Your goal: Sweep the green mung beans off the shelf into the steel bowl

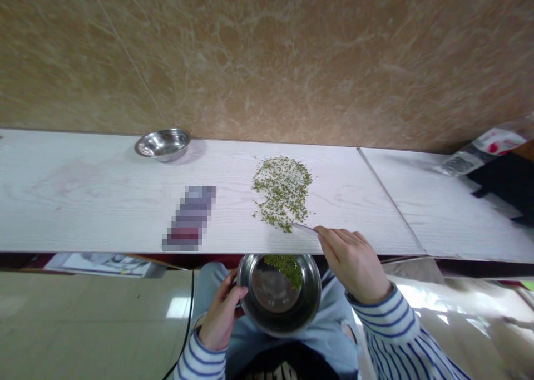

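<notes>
A pile of small green beans (283, 191) lies spread on the white table (83, 196). My right hand (354, 260) pinches a thin flat card or scraper (304, 228) whose tip touches the near edge of the pile. My left hand (221, 313) grips the rim of a steel bowl (278, 296) held just below the table's front edge, over my lap. Some green beans (287, 267) sit in the far side of that bowl.
A second, smaller steel bowl (162, 144) stands at the back of the table by the brown wall. A blurred-out flat object (189, 217) lies left of the pile. A bag and dark items (492, 157) sit at the far right.
</notes>
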{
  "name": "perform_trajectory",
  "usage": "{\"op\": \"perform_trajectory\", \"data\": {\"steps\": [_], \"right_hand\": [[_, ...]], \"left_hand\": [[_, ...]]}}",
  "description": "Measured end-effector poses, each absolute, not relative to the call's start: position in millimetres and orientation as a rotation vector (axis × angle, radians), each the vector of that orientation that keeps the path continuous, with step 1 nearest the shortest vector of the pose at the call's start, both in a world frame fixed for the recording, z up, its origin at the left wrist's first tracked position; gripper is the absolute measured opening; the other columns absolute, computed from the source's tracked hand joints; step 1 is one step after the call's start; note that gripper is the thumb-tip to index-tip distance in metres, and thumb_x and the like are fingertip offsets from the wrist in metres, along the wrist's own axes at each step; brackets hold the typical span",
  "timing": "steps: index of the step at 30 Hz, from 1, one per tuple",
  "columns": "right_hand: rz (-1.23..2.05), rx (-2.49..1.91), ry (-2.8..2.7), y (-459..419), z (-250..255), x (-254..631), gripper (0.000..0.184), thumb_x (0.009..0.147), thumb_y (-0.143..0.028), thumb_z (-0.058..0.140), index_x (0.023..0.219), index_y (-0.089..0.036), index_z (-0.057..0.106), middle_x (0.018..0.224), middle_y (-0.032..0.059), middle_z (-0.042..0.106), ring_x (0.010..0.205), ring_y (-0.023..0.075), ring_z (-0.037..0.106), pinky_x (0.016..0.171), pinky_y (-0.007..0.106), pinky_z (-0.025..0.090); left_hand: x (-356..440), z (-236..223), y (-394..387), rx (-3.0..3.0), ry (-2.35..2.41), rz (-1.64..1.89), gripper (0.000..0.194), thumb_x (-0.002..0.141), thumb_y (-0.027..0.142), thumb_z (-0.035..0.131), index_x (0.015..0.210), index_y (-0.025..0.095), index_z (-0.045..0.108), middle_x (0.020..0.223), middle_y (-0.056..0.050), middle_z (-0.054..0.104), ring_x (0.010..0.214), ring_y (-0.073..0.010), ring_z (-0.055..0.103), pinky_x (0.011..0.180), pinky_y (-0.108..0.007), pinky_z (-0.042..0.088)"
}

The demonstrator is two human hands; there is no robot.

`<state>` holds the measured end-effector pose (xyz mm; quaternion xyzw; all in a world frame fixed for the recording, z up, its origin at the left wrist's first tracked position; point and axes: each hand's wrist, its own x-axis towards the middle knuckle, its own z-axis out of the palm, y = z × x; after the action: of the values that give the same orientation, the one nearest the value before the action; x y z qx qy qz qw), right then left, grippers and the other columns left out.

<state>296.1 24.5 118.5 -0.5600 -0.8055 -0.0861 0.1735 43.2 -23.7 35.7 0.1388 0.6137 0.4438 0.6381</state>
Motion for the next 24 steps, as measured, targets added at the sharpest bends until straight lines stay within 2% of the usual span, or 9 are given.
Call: {"op": "perform_trajectory", "data": {"steps": [7,12,17,20,24], "right_hand": [[-0.248,-1.577,-2.269,22.2,117.6,297.8,0.022,0.101,-0.021,0.043,0.108,-0.017,0.064,0.085,0.0031,0.073,0.076,0.0181,0.066,0.07,0.031,0.038],[-0.248,-1.576,-2.246,20.4,113.9,298.8,0.024,0.101,-0.022,0.042,0.107,-0.016,0.064,0.084,0.0041,0.073,0.075,0.0176,0.066,0.068,0.031,0.039],[-0.223,-1.574,-2.233,18.9,113.2,300.5,0.024,0.101,-0.021,0.042,0.107,-0.016,0.065,0.086,0.0047,0.073,0.076,0.0173,0.066,0.069,0.03,0.04],[-0.216,-1.573,-2.227,18.4,113.9,301.5,0.024,0.101,-0.021,0.042,0.108,-0.016,0.065,0.087,0.0052,0.073,0.076,0.0175,0.066,0.069,0.03,0.04],[-0.201,-1.582,-2.223,18.0,113.6,303.2,0.025,0.101,-0.022,0.042,0.109,-0.016,0.064,0.088,0.0058,0.073,0.077,0.0173,0.066,0.069,0.03,0.04]], "left_hand": [[38.2,26.9,-21.5,0.318,1.373,0.984,0.053,0.06,0.026,0.073,0.112,0.021,0.066,0.085,0.001,0.072,0.068,-0.0147,0.061,0.052,-0.022,0.044],[39.1,20.7,-21.3,0.335,1.38,0.983,0.051,0.058,0.024,0.071,0.109,0.02,0.066,0.079,0.002,0.069,0.068,-0.0145,0.058,0.053,-0.023,0.044],[40.0,16.5,-19.7,0.367,1.429,0.938,0.054,0.06,0.028,0.07,0.113,0.023,0.065,0.069,0.005,0.059,0.064,-0.0152,0.055,0.05,-0.023,0.04],[40.3,14.4,-18.5,0.377,1.443,0.948,0.058,0.059,0.03,0.071,0.116,0.023,0.064,0.074,0.004,0.061,0.07,-0.0166,0.058,0.051,-0.023,0.04],[40.2,10.0,-17.0,0.372,1.462,0.92,0.059,0.058,0.032,0.071,0.116,0.021,0.064,0.078,0.001,0.065,0.067,-0.0168,0.058,0.051,-0.025,0.041]]}}
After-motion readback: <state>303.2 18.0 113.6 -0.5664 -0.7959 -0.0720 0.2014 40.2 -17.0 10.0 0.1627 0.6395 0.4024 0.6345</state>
